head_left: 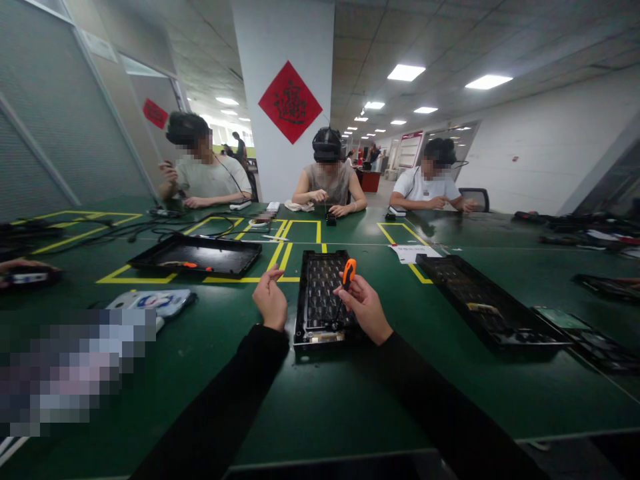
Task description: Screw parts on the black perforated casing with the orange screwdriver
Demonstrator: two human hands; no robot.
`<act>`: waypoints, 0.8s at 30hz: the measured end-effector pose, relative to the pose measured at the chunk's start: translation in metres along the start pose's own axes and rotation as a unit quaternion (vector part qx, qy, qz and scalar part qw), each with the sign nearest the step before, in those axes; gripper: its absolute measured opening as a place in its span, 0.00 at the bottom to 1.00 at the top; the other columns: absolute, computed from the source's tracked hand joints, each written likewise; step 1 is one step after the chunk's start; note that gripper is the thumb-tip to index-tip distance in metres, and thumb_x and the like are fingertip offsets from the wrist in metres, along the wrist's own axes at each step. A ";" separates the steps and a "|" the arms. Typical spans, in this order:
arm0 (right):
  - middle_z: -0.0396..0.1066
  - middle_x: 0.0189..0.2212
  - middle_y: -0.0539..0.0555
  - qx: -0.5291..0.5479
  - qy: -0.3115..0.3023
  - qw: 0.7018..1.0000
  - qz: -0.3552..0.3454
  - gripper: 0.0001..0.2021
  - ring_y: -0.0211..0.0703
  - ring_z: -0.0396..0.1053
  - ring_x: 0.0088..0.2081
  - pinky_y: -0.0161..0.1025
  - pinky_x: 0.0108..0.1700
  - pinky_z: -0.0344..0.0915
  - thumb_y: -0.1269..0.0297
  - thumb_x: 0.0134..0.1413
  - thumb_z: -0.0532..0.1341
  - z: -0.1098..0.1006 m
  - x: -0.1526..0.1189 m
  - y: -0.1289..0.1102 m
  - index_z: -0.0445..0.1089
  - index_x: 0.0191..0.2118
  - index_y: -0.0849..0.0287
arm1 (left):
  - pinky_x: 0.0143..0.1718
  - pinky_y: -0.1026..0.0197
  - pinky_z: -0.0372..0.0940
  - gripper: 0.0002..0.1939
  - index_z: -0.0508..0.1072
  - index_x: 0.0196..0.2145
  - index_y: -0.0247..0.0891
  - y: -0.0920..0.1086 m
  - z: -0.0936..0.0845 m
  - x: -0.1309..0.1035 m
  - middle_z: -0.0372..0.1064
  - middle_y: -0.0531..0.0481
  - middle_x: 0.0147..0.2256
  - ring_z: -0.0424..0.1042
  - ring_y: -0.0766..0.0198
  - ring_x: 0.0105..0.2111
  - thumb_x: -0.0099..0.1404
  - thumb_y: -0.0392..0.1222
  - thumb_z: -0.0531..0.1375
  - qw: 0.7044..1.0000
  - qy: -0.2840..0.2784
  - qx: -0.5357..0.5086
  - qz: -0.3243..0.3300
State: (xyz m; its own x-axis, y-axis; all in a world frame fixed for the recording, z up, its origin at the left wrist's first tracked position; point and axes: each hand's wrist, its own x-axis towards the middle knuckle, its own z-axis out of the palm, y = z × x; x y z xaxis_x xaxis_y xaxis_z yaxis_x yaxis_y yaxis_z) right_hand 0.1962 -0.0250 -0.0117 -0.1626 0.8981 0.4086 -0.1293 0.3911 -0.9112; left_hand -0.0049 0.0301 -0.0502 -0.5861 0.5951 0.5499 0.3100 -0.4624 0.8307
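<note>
In the head view, my right hand (367,308) is closed around a screwdriver (349,272) with an orange and black handle. Its dark shaft points down at the near part of a black plastic casing (320,293), which lies on the table with rows of dark cells inside. A pale strip runs along the casing's near end. Just left of the casing is my left hand (271,300), fingers curled together above the table; anything small between the fingertips is too small to make out.
A shallow black tray-like cover (225,257) lies to the left on the green table (320,413), and another long black casing (485,300) to the right. A phone-like patterned item (165,300) is at left. Several people with headsets sit opposite.
</note>
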 end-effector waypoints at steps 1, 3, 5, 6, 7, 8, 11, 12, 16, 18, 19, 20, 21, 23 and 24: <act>0.70 0.35 0.53 0.001 0.000 1.000 -0.001 0.19 0.38 0.66 0.32 0.32 0.28 0.61 0.61 0.49 0.61 0.000 0.000 0.000 0.64 0.49 0.58 | 0.46 0.58 0.66 0.15 0.71 0.32 0.35 0.000 0.000 0.000 0.70 0.43 0.45 0.72 0.62 0.42 0.57 0.30 0.45 1.000 -0.007 0.005 -0.001; 0.70 0.34 0.53 0.003 -0.001 1.000 -0.003 0.19 0.38 0.66 0.32 0.33 0.29 0.61 0.61 0.49 0.61 0.000 -0.001 -0.002 0.64 0.49 0.58 | 0.43 0.59 0.67 0.14 0.71 0.32 0.35 -0.001 0.001 -0.001 0.70 0.44 0.45 0.74 0.63 0.37 0.58 0.31 0.46 1.000 -0.023 0.008 -0.009; 0.70 0.34 0.53 0.002 -0.007 1.000 -0.008 0.19 0.38 0.66 0.32 0.33 0.30 0.61 0.61 0.50 0.61 0.001 -0.002 -0.003 0.64 0.49 0.58 | 0.40 0.60 0.68 0.13 0.71 0.32 0.34 -0.001 0.001 -0.002 0.70 0.44 0.44 0.75 0.64 0.33 0.58 0.32 0.47 0.999 -0.039 0.007 -0.015; 0.70 0.34 0.53 0.000 -0.009 1.000 -0.012 0.19 0.38 0.66 0.32 0.33 0.30 0.62 0.61 0.50 0.61 0.001 -0.002 -0.004 0.64 0.49 0.58 | 0.39 0.61 0.68 0.13 0.71 0.32 0.34 -0.001 0.001 -0.002 0.70 0.45 0.44 0.75 0.65 0.32 0.58 0.32 0.47 0.999 -0.045 0.007 -0.016; 0.70 0.34 0.53 -0.002 -0.011 1.000 -0.015 0.19 0.38 0.66 0.32 0.33 0.30 0.62 0.61 0.50 0.61 0.001 -0.003 -0.005 0.64 0.49 0.58 | 0.39 0.61 0.68 0.13 0.71 0.32 0.34 0.000 0.001 -0.003 0.71 0.45 0.44 0.75 0.65 0.32 0.58 0.32 0.47 0.999 -0.051 0.009 -0.016; 0.70 0.34 0.53 -0.005 -0.011 1.000 -0.017 0.19 0.38 0.66 0.32 0.33 0.30 0.62 0.61 0.50 0.61 0.002 -0.004 -0.006 0.64 0.49 0.58 | 0.39 0.62 0.67 0.12 0.71 0.32 0.35 0.000 0.002 -0.003 0.71 0.46 0.43 0.75 0.66 0.31 0.58 0.32 0.47 0.998 -0.055 0.011 -0.016; 0.70 0.34 0.53 -0.008 -0.008 1.000 -0.020 0.19 0.38 0.66 0.32 0.33 0.30 0.62 0.61 0.50 0.61 0.002 -0.004 -0.006 0.64 0.49 0.57 | 0.33 0.64 0.68 0.12 0.71 0.32 0.35 0.002 0.002 -0.004 0.71 0.46 0.44 0.74 0.68 0.26 0.58 0.33 0.48 0.997 -0.070 0.010 -0.031; 0.70 0.34 0.53 -0.008 -0.006 1.000 -0.020 0.19 0.39 0.66 0.32 0.33 0.30 0.62 0.61 0.50 0.61 0.002 -0.004 -0.006 0.64 0.49 0.57 | 0.30 0.65 0.67 0.12 0.71 0.32 0.35 0.003 0.002 -0.004 0.70 0.46 0.45 0.73 0.69 0.23 0.58 0.33 0.48 0.997 -0.074 0.010 -0.037; 0.70 0.34 0.54 -0.003 0.000 1.000 -0.019 0.19 0.39 0.66 0.33 0.34 0.31 0.62 0.62 0.51 0.60 0.001 -0.003 -0.005 0.64 0.49 0.58 | 0.26 0.64 0.67 0.13 0.71 0.32 0.35 0.004 0.001 -0.006 0.69 0.45 0.47 0.72 0.69 0.21 0.57 0.32 0.47 0.997 -0.067 0.016 -0.031; 0.70 0.34 0.53 -0.001 0.002 1.000 -0.015 0.19 0.39 0.66 0.32 0.34 0.30 0.62 0.61 0.51 0.60 0.001 -0.003 -0.004 0.64 0.49 0.57 | 0.30 0.64 0.67 0.14 0.71 0.31 0.35 0.003 0.000 -0.007 0.67 0.45 0.48 0.74 0.68 0.25 0.57 0.31 0.46 0.998 -0.056 0.025 -0.022; 0.70 0.34 0.53 -0.001 0.004 1.000 -0.014 0.19 0.39 0.66 0.32 0.34 0.30 0.62 0.61 0.50 0.60 0.000 -0.003 -0.004 0.64 0.49 0.57 | 0.31 0.64 0.68 0.14 0.71 0.31 0.35 0.002 -0.001 -0.007 0.67 0.45 0.49 0.74 0.67 0.27 0.58 0.31 0.46 0.998 -0.054 0.034 -0.019; 0.70 0.34 0.53 -0.001 0.005 1.000 -0.014 0.19 0.39 0.66 0.32 0.34 0.30 0.62 0.61 0.50 0.61 0.001 -0.003 -0.003 0.64 0.49 0.58 | 0.32 0.64 0.68 0.15 0.71 0.31 0.35 0.001 -0.002 -0.007 0.66 0.45 0.50 0.74 0.67 0.29 0.58 0.31 0.45 0.997 -0.054 0.046 -0.014; 0.70 0.34 0.53 -0.003 0.007 1.000 -0.014 0.19 0.39 0.66 0.32 0.34 0.30 0.62 0.61 0.50 0.61 0.001 -0.002 -0.003 0.64 0.48 0.58 | 0.33 0.64 0.68 0.15 0.71 0.31 0.35 0.000 -0.002 -0.007 0.66 0.46 0.50 0.74 0.67 0.30 0.58 0.30 0.45 0.997 -0.057 0.059 -0.008; 0.70 0.34 0.53 -0.007 0.007 1.000 -0.014 0.19 0.38 0.65 0.31 0.33 0.29 0.62 0.61 0.49 0.61 0.001 -0.002 -0.003 0.64 0.48 0.58 | 0.37 0.63 0.67 0.16 0.71 0.31 0.36 -0.001 -0.003 -0.006 0.66 0.47 0.50 0.74 0.66 0.35 0.57 0.28 0.45 0.995 -0.062 0.079 0.012; 0.70 0.34 0.53 -0.010 0.007 1.000 -0.015 0.19 0.38 0.65 0.31 0.33 0.29 0.61 0.61 0.49 0.61 0.001 -0.002 -0.003 0.64 0.48 0.58 | 0.40 0.62 0.67 0.16 0.71 0.31 0.36 -0.001 -0.004 -0.006 0.66 0.47 0.50 0.73 0.64 0.38 0.57 0.27 0.46 0.994 -0.062 0.083 0.026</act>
State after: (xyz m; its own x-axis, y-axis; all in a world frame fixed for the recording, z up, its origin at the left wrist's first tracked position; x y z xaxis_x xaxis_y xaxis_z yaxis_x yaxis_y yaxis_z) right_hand 0.1957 -0.0278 -0.0095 -0.1455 0.8888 0.4347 -0.1148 0.4212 -0.8997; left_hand -0.0047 0.0249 -0.0550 -0.4727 0.6547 0.5899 0.4631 -0.3850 0.7983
